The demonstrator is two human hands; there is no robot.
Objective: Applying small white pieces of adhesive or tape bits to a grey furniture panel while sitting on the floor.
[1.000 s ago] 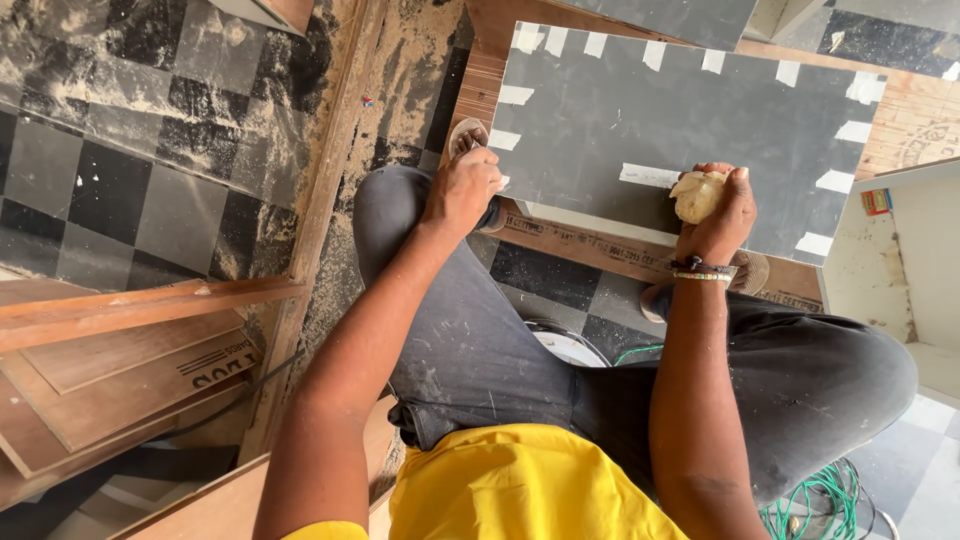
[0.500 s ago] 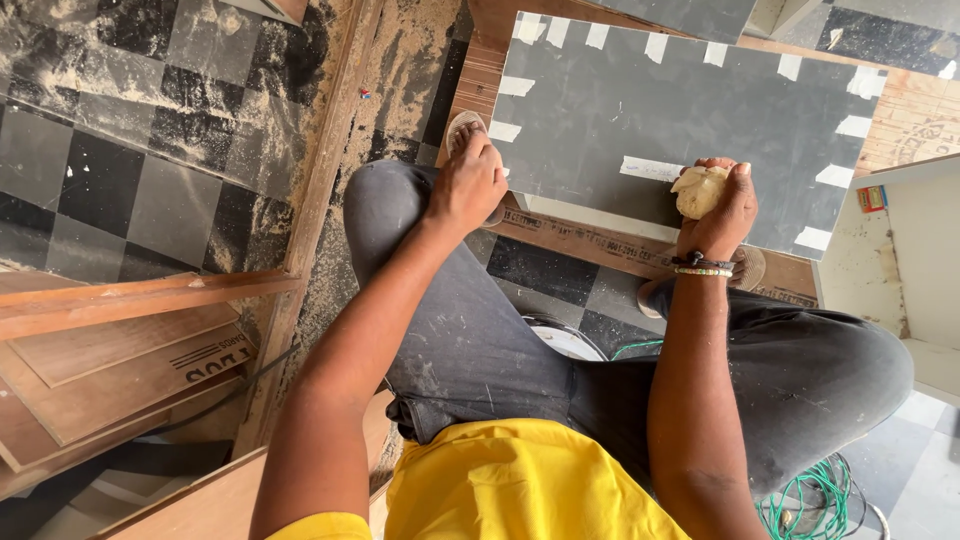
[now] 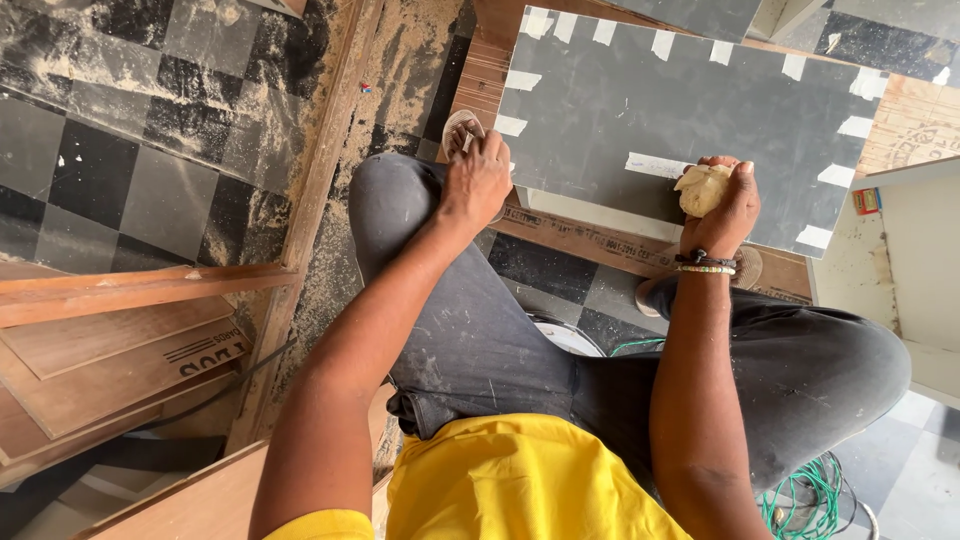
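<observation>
Grey panel [image 3: 670, 110] cut off at top edge, sandalled foot [image 3: 462, 130] half hidden behind left hand [image 3: 478, 180] — green cable [image 3: 810, 495] cropped below

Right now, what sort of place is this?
Probably a carpentry or furniture workshop: sawdust over the checkered floor, stacked wood boards, and a grey laminate panel edged with tape strips.

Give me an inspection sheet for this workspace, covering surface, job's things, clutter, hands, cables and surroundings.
Surface: checkered tile floor, heavily dusted with sawdust.
Job's things: grey laminate panel with white masking tape strips along its edges, lying on a wooden board.
Clutter: stacked plywood offcuts at left.
Hands: right hand holds a crumpled pale wad on the panel; left hand rests on the knee.
Cables: green cable coil at lower right.
Surroundings: white cabinet side at right; small red box beside it.
</observation>
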